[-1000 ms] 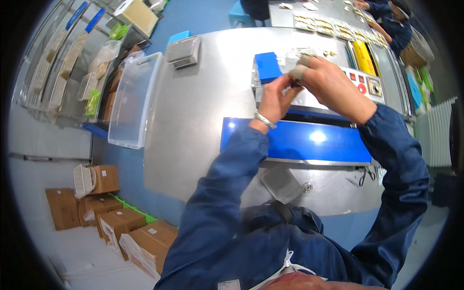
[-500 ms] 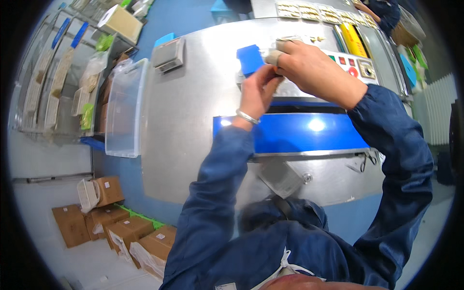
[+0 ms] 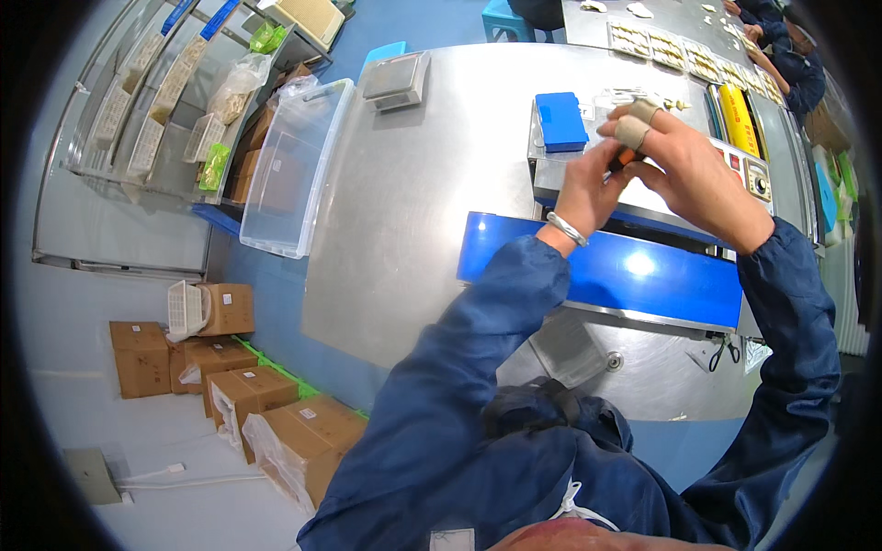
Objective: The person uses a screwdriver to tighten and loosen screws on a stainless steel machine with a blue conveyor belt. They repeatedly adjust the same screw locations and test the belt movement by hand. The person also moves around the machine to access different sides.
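My left hand (image 3: pixel 588 188) and right hand (image 3: pixel 684 165) pinch one small orange piece (image 3: pixel 627 156); I judge taped fingertips (image 3: pixel 632 133) could slip, dropping it onto the blue conveyor belt (image 3: pixel 634 275) below the grip.

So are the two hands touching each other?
Touching. The head view shows the left hand with its fingertips pressed up against the fingers of the right hand, both closed around a small orange thing with no gap between them.

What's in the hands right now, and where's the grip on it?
A small dark and orange thing is pinched between the left hand and the right hand, at their fingertips. What it is and which part is gripped cannot be told.
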The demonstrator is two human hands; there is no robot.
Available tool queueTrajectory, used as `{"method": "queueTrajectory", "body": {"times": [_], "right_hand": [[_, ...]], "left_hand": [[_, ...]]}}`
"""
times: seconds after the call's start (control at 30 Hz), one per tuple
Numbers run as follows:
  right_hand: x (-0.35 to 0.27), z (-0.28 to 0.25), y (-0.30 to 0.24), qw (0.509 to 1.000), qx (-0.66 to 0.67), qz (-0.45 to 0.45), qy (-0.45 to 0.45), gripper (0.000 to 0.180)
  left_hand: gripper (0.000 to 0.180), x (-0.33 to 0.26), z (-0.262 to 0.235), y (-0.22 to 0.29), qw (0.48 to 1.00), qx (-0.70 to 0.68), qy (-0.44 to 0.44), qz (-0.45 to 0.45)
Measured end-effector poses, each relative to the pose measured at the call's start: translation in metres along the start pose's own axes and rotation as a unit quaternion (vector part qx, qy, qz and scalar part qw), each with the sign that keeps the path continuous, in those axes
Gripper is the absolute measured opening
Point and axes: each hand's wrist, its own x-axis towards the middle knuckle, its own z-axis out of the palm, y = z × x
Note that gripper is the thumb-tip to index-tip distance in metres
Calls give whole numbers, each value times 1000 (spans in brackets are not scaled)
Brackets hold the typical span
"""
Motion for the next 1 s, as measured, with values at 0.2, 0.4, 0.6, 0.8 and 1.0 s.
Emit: {"method": "queueTrajectory", "body": {"times": [0.2,0.4,0.6,0.8,1.0], "right_hand": [[3,3,8,995,-73,40,-53,11],[8,4,3,982,-172,68,-37,19],[10,-7,0,998,-51,3,-35,20],[13,-1,21,992,-120,15,-38,7],[6,7,21,980,-194,37,-5,21]], "left_hand": [[37,-2,-4,-11,997,-49,-34,-54],[32,1,5,-3,991,-94,90,-12],[26,2,-11,-7,995,-86,50,2],[27,5,-14,-15,991,-102,-52,-73],[35,14,-7,8,996,-74,-33,-26]]}}
